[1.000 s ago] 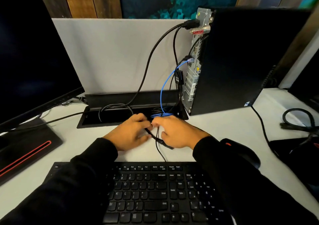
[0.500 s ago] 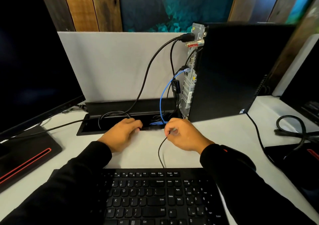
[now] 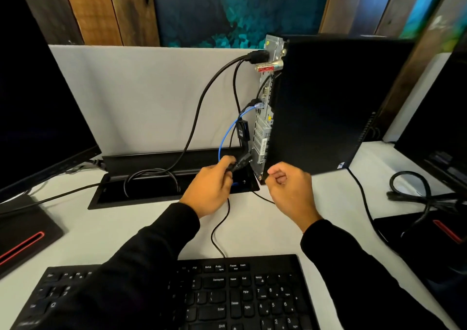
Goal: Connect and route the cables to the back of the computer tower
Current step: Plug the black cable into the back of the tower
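The black computer tower (image 3: 316, 102) stands on the white desk with its metal back panel (image 3: 264, 127) facing left. A thick black cable (image 3: 202, 107) and a blue network cable (image 3: 227, 132) are plugged into that panel. My left hand (image 3: 209, 190) grips a black cable plug (image 3: 240, 164) close to the bottom of the back panel. A thin black cable (image 3: 219, 228) runs from that hand down to the keyboard. My right hand (image 3: 290, 190) hovers beside the tower's lower corner, its fingers curled and holding nothing.
A black cable tray (image 3: 141, 190) is sunk into the desk behind my hands, with its lid up. A black keyboard (image 3: 227, 294) lies near me. A monitor (image 3: 38, 117) stands at left, another screen (image 3: 437, 127) and coiled cables (image 3: 414, 193) at right.
My left hand has taken a black plug and lifted it right toward the tower's back panel. My right hand has let go of the thin cable and moved right.
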{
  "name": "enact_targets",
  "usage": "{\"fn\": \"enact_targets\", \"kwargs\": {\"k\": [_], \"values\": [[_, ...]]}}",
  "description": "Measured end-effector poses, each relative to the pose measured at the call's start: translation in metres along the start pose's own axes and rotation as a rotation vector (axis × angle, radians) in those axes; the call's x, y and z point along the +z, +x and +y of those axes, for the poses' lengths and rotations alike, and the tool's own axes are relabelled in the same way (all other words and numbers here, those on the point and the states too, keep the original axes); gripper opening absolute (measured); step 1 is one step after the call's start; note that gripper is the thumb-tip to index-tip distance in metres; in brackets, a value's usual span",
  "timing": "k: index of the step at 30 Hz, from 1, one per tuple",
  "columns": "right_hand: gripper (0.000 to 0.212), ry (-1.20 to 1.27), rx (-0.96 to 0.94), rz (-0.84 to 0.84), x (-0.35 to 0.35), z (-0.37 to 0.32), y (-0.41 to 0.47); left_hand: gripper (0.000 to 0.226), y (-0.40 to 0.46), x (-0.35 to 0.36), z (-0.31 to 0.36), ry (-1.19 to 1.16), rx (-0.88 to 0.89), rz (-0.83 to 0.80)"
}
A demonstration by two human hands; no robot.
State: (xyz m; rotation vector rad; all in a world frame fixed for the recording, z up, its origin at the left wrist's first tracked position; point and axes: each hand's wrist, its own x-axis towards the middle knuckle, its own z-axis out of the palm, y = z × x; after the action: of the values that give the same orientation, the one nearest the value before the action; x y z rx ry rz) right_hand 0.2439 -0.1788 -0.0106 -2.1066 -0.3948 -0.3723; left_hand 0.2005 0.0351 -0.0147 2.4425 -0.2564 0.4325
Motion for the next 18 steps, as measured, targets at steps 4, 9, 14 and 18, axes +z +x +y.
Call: {"fn": "enact_targets", "kwargs": {"k": [4, 9, 14, 18], "values": [[0.013, 0.015, 0.016, 0.028, 0.006, 0.012, 0.002, 0.026, 0.001, 0.011, -0.003, 0.146, -0.061, 0.011], [0.018, -0.011, -0.02, 0.056, 0.021, 0.016, 0.008, 0.023, 0.023, 0.026, 0.01, 0.272, -0.136, -0.027], [0.022, 0.026, -0.094, 0.159, 0.02, 0.014, 0.001, 0.018, 0.032, 0.041, 0.019, 0.245, -0.071, 0.063], [0.05, -0.025, -0.305, 0.343, 0.003, -0.007, 0.018, 0.025, 0.024, 0.042, 0.016, 0.13, -0.013, 0.095]]}}
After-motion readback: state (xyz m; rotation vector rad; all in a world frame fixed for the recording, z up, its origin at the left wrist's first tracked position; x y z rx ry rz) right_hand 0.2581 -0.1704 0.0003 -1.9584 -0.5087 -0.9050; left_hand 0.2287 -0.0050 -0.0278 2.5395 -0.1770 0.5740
